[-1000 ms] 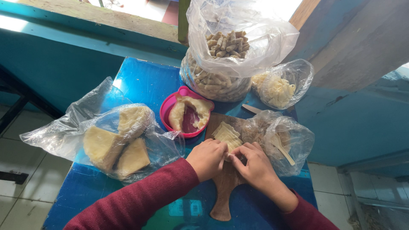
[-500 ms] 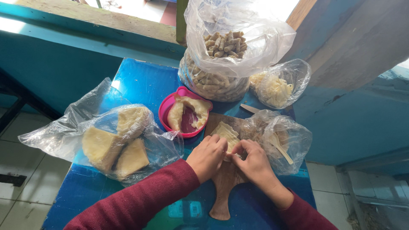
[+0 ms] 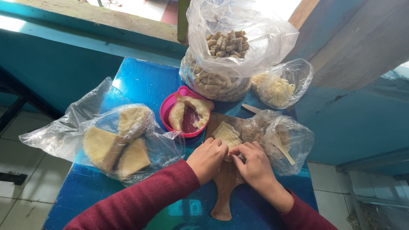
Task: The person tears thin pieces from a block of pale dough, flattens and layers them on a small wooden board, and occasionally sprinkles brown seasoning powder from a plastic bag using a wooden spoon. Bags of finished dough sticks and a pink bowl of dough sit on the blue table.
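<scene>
Where teal walls close in, a blue table (image 3: 140,85) stands.

left hand (image 3: 208,158) nearer right hand (image 3: 254,164) — fingers meeting

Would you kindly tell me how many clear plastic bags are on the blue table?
4: dough-block bag left, rolled-pieces bag at back, small bag back right, spoon bag right.

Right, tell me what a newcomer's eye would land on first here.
First, the big clear bag of small rolled pieces at the far edge of the blue table. Then the left hand and right hand, close together over pale thin sheets on a wooden board.
</scene>
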